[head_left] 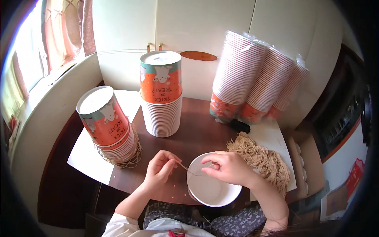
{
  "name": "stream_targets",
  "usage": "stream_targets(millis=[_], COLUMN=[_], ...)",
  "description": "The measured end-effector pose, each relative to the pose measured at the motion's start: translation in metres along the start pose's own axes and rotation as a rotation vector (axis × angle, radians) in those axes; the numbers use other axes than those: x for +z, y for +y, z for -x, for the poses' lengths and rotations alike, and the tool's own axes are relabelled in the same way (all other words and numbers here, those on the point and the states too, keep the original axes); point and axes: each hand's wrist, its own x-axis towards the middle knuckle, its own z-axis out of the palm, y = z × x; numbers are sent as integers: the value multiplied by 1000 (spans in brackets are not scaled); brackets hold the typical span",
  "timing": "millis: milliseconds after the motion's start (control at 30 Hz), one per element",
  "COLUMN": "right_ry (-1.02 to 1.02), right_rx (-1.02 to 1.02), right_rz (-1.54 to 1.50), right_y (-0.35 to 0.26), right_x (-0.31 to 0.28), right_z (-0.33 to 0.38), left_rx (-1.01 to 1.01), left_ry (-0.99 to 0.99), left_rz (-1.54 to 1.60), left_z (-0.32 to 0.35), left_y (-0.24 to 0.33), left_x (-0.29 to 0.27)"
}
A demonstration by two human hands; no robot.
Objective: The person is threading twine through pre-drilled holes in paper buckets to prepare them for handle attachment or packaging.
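Note:
A white paper bucket (pixel 213 192) stands at the table's front edge before me, its mouth toward me. Over its left rim, my left hand (pixel 160 169) pinches a thin tan cord (pixel 184 167) between thumb and forefinger. My right hand (pixel 229 168) is above the bucket's mouth, thumb and fingers curled close together around part of the cord. How the cord runs inside the right hand's fingers is hard to make out. Beside my right forearm lies a loose bundle of tan cords (pixel 258 158).
Upside-down stacks of printed orange buckets stand at centre (pixel 161 89) and left (pixel 108 120), the left one ringed with cord at its base. Plastic-wrapped bucket stacks (pixel 241 75) lean at the back right. A black object (pixel 240 125) lies below them. A cardboard box (pixel 312 168) is at right.

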Motion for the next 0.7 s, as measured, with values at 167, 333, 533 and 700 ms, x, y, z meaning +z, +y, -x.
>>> stream_targets(millis=[167,333,533,700], right_ry=[-158,-151,-35,-48], right_rx=[10,39,-12,178], right_rz=[-39,-55,-319,-588], right_y=[-6,-1,-2,0], right_x=[20,32,31,30], right_z=[-22,-28,-36,-37], left_rx=[152,60,12,-64], left_ry=[-191,-220,-223,-333], left_rz=[-92,54,106,186], left_z=[-16,-23,-25,-14], left_y=[19,23,8,-13], left_x=[5,4,-3,-5])
